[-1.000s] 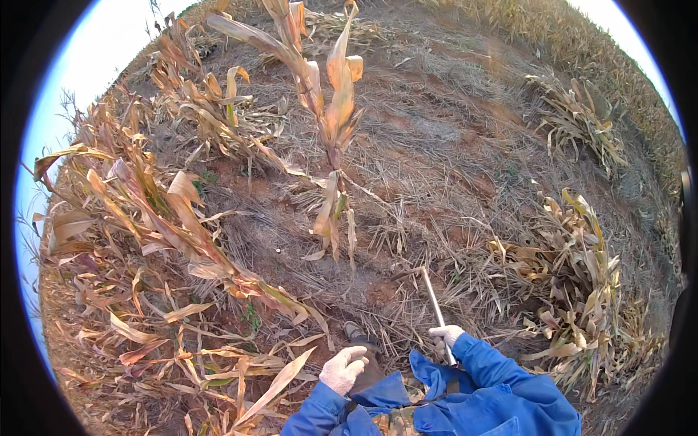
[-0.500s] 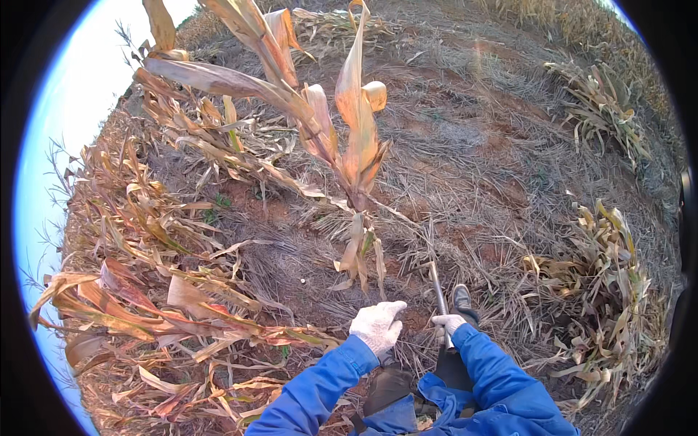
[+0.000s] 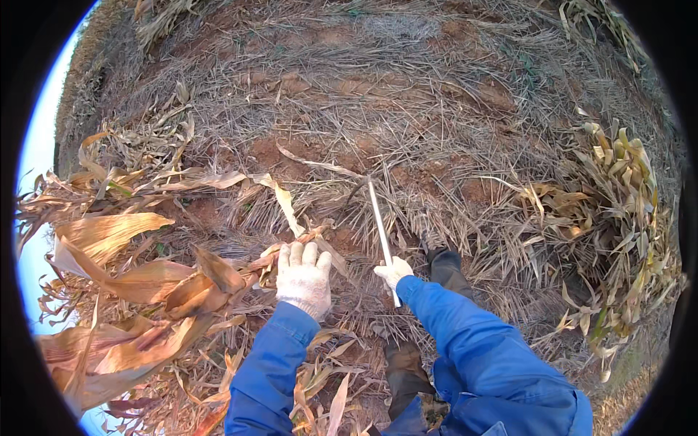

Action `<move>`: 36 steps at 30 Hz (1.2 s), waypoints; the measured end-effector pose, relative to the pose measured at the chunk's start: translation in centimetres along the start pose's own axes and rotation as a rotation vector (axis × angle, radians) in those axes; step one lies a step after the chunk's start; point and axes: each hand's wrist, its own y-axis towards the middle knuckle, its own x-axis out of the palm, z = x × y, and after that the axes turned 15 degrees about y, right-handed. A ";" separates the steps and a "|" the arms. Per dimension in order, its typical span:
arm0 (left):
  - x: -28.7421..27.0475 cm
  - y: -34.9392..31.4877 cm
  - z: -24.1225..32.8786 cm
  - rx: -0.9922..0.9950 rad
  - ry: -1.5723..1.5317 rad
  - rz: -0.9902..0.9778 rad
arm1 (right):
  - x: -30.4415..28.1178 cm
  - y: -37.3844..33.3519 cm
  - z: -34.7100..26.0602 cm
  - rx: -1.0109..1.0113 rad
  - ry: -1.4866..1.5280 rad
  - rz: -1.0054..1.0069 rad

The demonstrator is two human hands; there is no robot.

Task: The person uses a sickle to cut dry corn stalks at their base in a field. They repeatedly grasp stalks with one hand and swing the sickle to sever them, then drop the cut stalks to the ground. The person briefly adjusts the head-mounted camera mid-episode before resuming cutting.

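My right hand (image 3: 393,272), in a whitish glove, is closed round the straight, pale handle of a sickle (image 3: 379,221). A dark, thin curved blade shows at its far end, low over the ground litter. My left hand (image 3: 304,282), gloved too, lies with its back up and its fingers stretched and a little apart. Its fingertips are against the lower part of a dry corn stalk (image 3: 270,258). That stalk leans down to the left, with broad tan leaves (image 3: 134,280) spreading out; whether the palm touches it is hidden.
Flattened dry straw and reddish soil (image 3: 349,87) stretch ahead. A heap of cut corn stalks (image 3: 618,211) lies at the right, and more fallen stalks (image 3: 138,185) are at the left. My dark boot (image 3: 445,263) stands just right of the sickle handle.
The corn stalk, upright before me earlier, now leans down to the left. My left hand has moved left and its fingers have spread; the sickle has shifted left. The view has tipped downward.
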 end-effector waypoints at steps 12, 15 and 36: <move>10.0 -0.2 -6.7 -0.247 0.378 -0.726 | 3.0 2.9 10.5 0.222 0.229 -0.119; 10.5 -0.8 -6.6 -0.239 0.415 -0.688 | 4.6 7.8 11.6 0.232 0.149 -0.168; 16.8 -11.2 -8.9 -0.300 0.311 -0.320 | 7.5 4.9 10.5 0.278 -0.089 0.007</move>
